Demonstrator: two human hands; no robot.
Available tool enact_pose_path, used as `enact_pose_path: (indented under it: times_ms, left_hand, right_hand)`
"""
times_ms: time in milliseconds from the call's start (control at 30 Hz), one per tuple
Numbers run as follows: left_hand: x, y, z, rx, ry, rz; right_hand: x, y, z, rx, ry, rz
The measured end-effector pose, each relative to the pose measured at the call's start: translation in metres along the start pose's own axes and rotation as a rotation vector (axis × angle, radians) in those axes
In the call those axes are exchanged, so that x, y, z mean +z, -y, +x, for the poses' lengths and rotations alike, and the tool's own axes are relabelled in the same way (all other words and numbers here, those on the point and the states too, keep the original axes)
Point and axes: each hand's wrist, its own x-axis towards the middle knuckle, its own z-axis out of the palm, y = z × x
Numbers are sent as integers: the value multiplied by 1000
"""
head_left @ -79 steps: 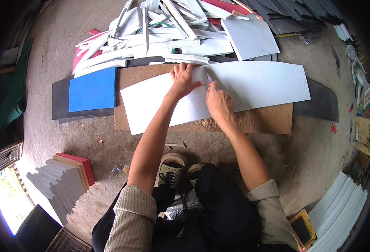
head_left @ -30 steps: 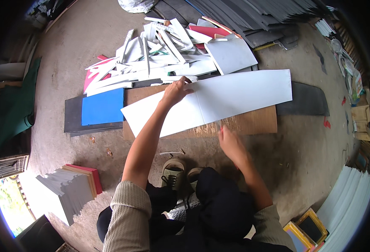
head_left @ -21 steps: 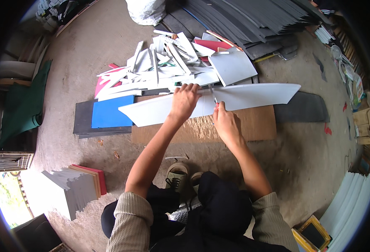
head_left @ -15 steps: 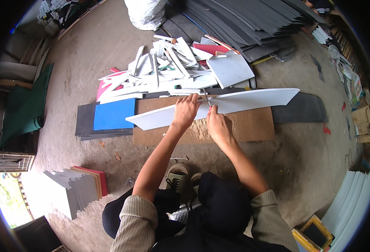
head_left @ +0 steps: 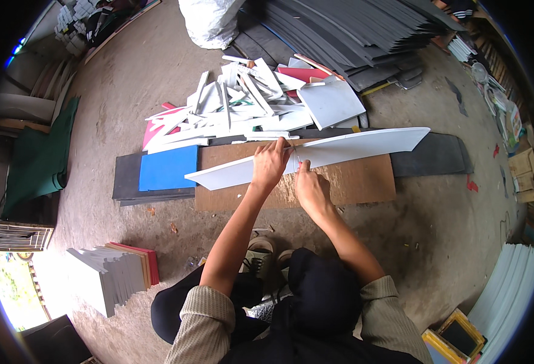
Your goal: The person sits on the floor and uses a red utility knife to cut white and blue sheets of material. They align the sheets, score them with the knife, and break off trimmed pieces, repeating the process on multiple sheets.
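One long, smooth white sheet (head_left: 364, 146) tilts over a scuffed brown board (head_left: 361, 181), left hand (head_left: 271, 164) gripping its upper edge, right hand (head_left: 313, 188) closed around a slim knife (head_left: 299, 161).

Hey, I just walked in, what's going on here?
A person's left hand grips the long white stiff sheet near its middle, along the far edge. Their right hand holds a slim, knife-like tool with a red part at the sheet's middle; whether it touches is unclear. The sheet is tilted up over a flat brown wooden board, with a heap of mostly white offcuts beyond.
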Motion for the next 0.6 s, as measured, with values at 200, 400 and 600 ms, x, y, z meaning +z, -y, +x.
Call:
enact_pose_path:
  times_ms: [200, 400, 600]
  left_hand:
    - [1, 2, 0, 2, 2, -8]
    - [5, 3, -6, 22, 32, -22]
    - [5, -1, -18, 52, 27, -35]
  right_hand:
    - [-6, 5, -3, 6, 55, -15]
    - [-5, 5, 3, -8, 62, 10]
    - [2, -2, 4, 21, 89, 61]
